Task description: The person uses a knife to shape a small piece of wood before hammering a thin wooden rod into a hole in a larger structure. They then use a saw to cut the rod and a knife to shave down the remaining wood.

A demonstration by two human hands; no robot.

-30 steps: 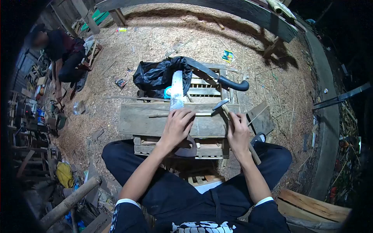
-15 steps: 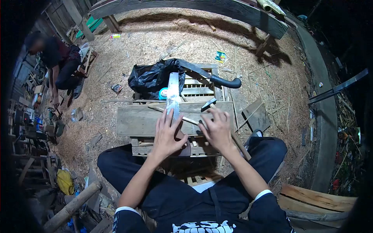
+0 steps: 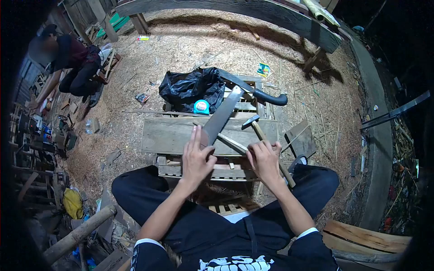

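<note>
- Wooden plank (image 3: pixel 172 135) across a slatted crate (image 3: pixel 235 174), seen from the head view, serving as bench between the knees.
- Left hand (image 3: pixel 195 159) resting flat on the near end of the saw (image 3: pixel 221 116), fingers stretched, thumb spread; pressing rather than gripping, blade angled up and away to the right.
- Right hand (image 3: pixel 263 160) curled over the near end of a thin wooden strip (image 3: pixel 226 139); strip lying on the plank, passing under the saw blade, its far end towards the left.
- Hammer (image 3: pixel 264 135) lying just right of the strip, head on the plank, handle running down past the right wrist; untouched.
- Machete (image 3: pixel 253 90), black bag (image 3: pixel 190 88) and tape measure (image 3: pixel 201 107) beyond the plank; idle.
- No cut visible in the strip, so sawing judged not yet begun: piece and blade merely laid together.
- Another person (image 3: pixel 68 63) crouched far left, apart from this work.
</note>
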